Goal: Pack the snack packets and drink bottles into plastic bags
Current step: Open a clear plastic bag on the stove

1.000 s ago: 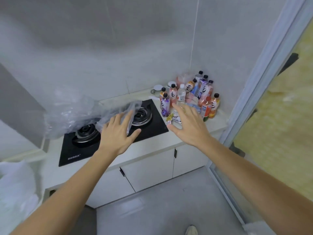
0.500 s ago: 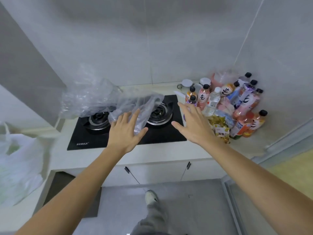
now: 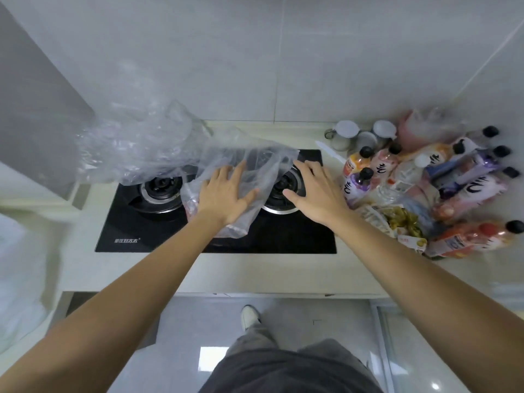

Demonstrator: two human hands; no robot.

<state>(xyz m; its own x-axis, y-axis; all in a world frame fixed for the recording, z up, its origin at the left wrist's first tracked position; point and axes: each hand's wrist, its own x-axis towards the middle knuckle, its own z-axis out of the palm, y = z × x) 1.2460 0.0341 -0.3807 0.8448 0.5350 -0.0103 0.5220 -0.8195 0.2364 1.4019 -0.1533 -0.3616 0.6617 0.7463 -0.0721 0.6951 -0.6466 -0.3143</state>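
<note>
Here, the spread left hand (image 3: 225,198) rests on the clear plastic bag (image 3: 256,165) beside the spread right hand (image 3: 317,194).

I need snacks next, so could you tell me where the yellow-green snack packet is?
Right side of the head view: the snack packet lies beside the stove, before the bottles.

Both bare arms reach forward from the lower corners of the view, nearly straight at the elbows and converging toward the centre. The left hand (image 3: 225,195) is palm down, fingers spread and extended, thumb angled out to the right. The right hand (image 3: 317,191) is also palm down, fingers together and stretched forward, thumb pointing left toward the other hand. Neither hand is closed on anything.
</note>
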